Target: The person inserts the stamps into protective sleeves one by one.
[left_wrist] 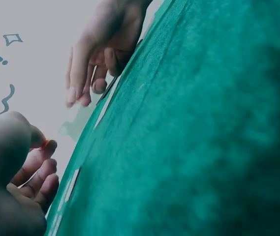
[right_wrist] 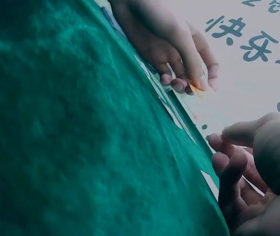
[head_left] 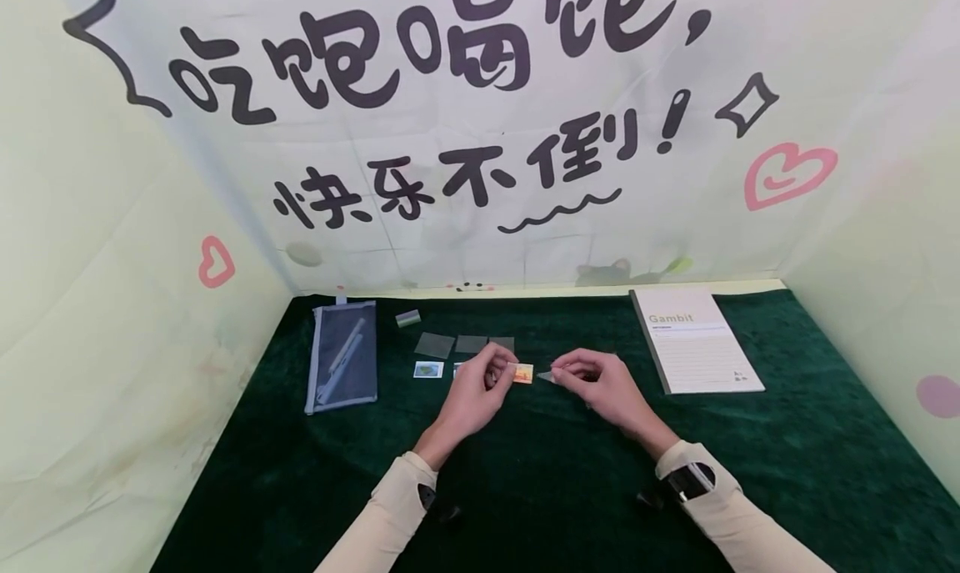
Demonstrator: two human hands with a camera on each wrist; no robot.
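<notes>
My left hand (head_left: pixel 474 391) pinches a small orange picture stamp (head_left: pixel 523 374) by its left edge, above the dark green cloth. Facing it, my right hand (head_left: pixel 606 383) holds a small clear plastic sleeve (head_left: pixel 544 376) between thumb and fingertips, its free corner pointing at the stamp. Stamp and sleeve are slightly apart. A blue-green stamp (head_left: pixel 428 369) lies left of the left hand. Another stamp (head_left: pixel 457 369) is mostly covered by that hand. Behind them lie clear sleeves (head_left: pixel 435 344) in a row. In the left wrist view the orange stamp (left_wrist: pixel 46 143) barely shows at the fingertips.
A blue zip pouch (head_left: pixel 342 356) with pens inside lies at the left. Near it sits a small striped block (head_left: pixel 408 318). To the right is a notepad (head_left: pixel 701 339) marked Gambit. A printed cloth wall (head_left: pixel 450 256) stands behind the table.
</notes>
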